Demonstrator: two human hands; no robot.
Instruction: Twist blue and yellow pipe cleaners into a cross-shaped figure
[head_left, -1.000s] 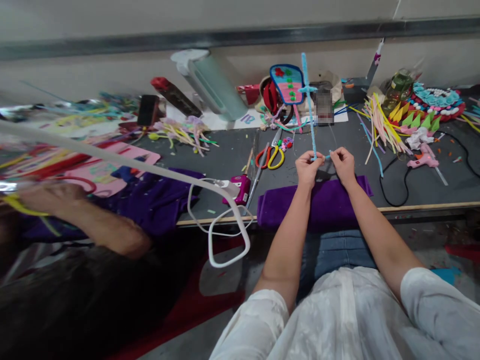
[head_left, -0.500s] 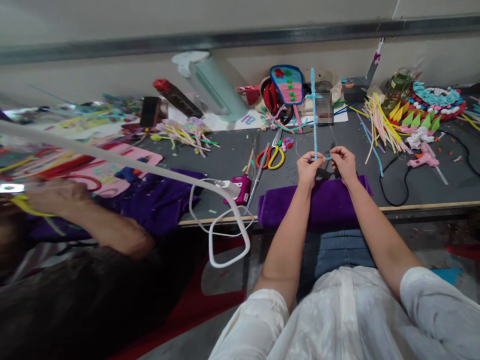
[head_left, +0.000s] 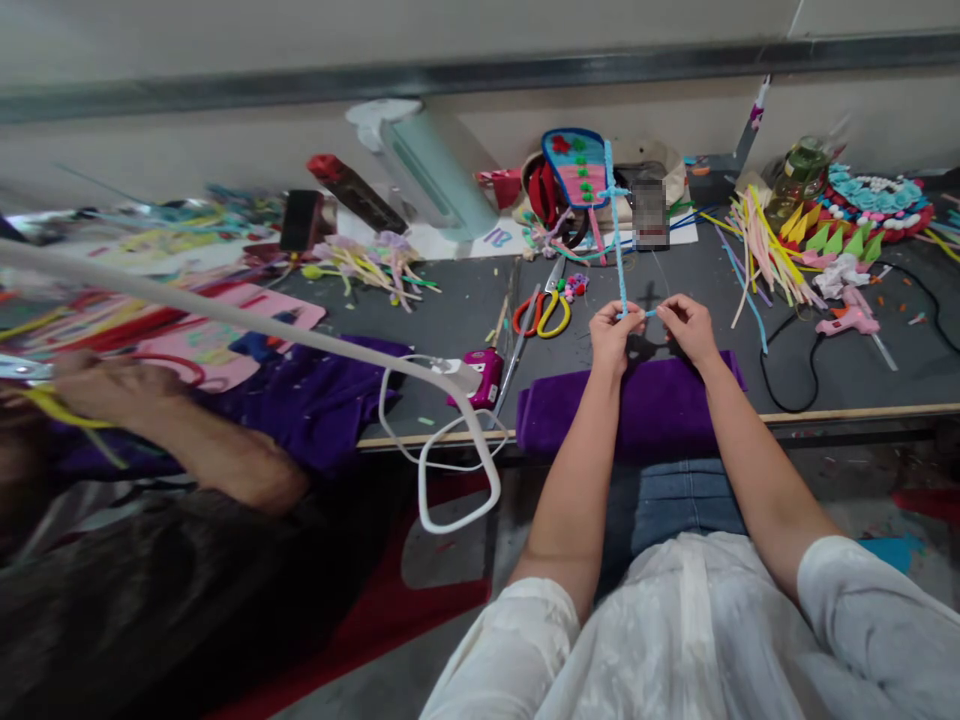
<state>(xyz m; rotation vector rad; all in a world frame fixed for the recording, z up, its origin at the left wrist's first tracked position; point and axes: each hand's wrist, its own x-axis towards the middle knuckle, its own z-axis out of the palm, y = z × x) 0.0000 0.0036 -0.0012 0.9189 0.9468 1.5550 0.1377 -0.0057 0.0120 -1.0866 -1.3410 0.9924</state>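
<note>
A light blue pipe cleaner (head_left: 619, 245), twisted into a long upright stem with a short crosspiece near its top, rises from my left hand (head_left: 610, 337). The thumb and fingers of that hand pinch its lower end. My right hand (head_left: 689, 330) pinches the tip of a short blue piece that runs sideways from the stem's bottom. A thin strand stands up near the right fingertips; what it belongs to is unclear. Both hands are just above the far edge of a folded purple towel (head_left: 630, 405) at the table's front.
Orange-and-yellow-handled scissors (head_left: 555, 312) lie left of my hands. A pink glue gun (head_left: 847, 315) with a black cord is at right, near bundled pipe cleaners (head_left: 772, 245). A white lamp arm (head_left: 352, 350) crosses the left side, before a co-worker's hand (head_left: 112, 390) holding scissors.
The upright blue stem has tipped slightly to the left, its top now in front of the decorated blue-and-pink piece. Both hands have shifted slightly and keep their pinches.
</note>
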